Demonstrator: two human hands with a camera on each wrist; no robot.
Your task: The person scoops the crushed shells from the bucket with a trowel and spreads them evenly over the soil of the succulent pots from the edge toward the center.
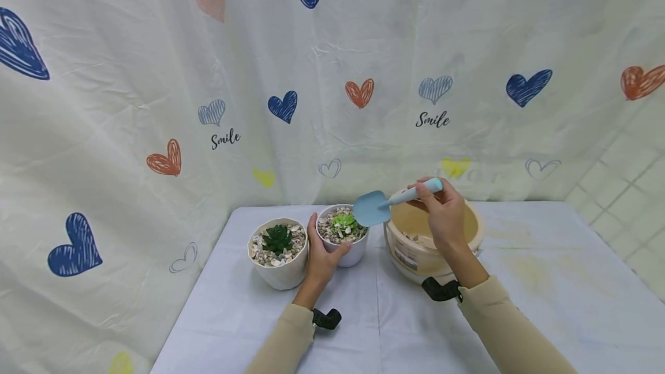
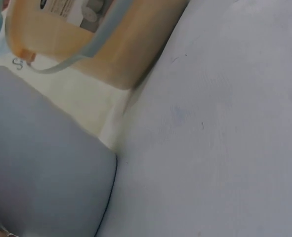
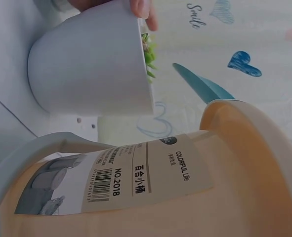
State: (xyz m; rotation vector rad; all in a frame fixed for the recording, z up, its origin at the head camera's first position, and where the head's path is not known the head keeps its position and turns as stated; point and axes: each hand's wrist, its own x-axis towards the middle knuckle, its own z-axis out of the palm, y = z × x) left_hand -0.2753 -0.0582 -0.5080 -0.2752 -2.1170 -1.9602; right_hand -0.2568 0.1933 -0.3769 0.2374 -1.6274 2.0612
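A small light-blue shovel (image 1: 371,209) is held by its handle in my right hand (image 1: 445,212), above the rim of a cream bucket (image 1: 473,225). The blade points left, over the edge of a white pot (image 1: 353,254) with a bright green succulent (image 1: 344,224) and pebbles. My left hand (image 1: 323,255) grips that pot around its side, thumb near the front rim. In the right wrist view, the shovel blade (image 3: 200,84) shows beyond the bucket rim, near the pot (image 3: 91,64). Some pebbles lie inside the bucket.
Left of my left hand stands another white pot (image 1: 283,275) holding a dark green succulent (image 1: 277,239) and pebbles. The bucket has a pale handle (image 2: 106,34) and a printed label (image 3: 121,177). A curtain with hearts (image 1: 306,149) hangs behind the white-covered table (image 1: 540,305).
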